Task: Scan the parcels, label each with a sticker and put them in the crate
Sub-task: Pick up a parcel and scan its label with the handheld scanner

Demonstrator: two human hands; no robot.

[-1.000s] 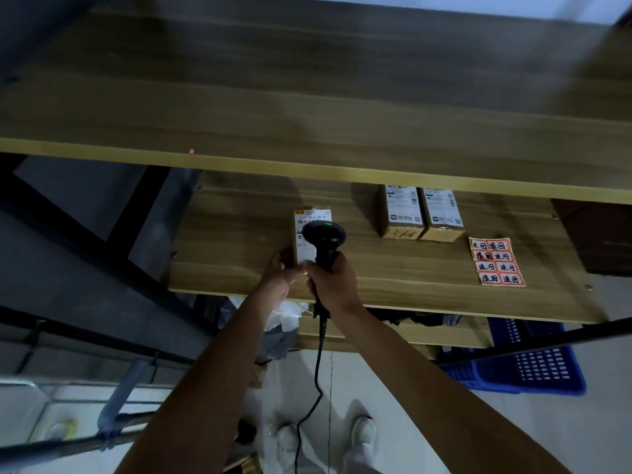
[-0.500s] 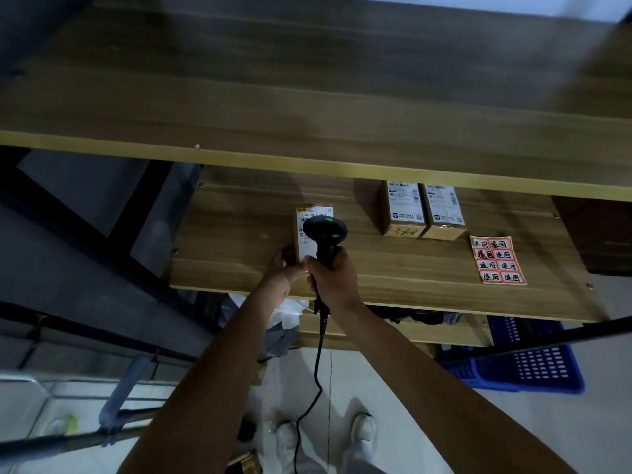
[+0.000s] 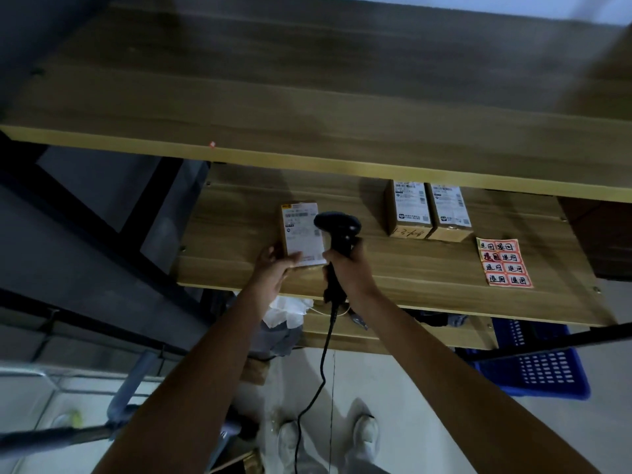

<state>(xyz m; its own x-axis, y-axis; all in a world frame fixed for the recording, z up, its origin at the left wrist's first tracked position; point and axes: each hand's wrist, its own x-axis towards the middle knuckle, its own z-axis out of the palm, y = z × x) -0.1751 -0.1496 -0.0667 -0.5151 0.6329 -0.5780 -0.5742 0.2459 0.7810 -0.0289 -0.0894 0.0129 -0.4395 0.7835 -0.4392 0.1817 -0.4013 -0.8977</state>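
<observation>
A small cardboard parcel with a white shipping label lies on the middle wooden shelf. My left hand grips its near end, thumb on the label. My right hand grips the handle of a black corded barcode scanner, whose head hangs just right of the parcel's label. Two more labelled parcels stand side by side further right. A sheet of red-and-white stickers lies on the shelf at the right. A blue crate sits on the floor below, right.
A wide upper shelf overhangs the far part of the middle shelf. A lower shelf holds crumpled white paper. The scanner cable hangs down toward my feet. Dark metal frame bars and a grey pole stand at the left.
The scanner head has shifted right, off the parcel, so more of the label shows. My left hand still holds the parcel's near end.
</observation>
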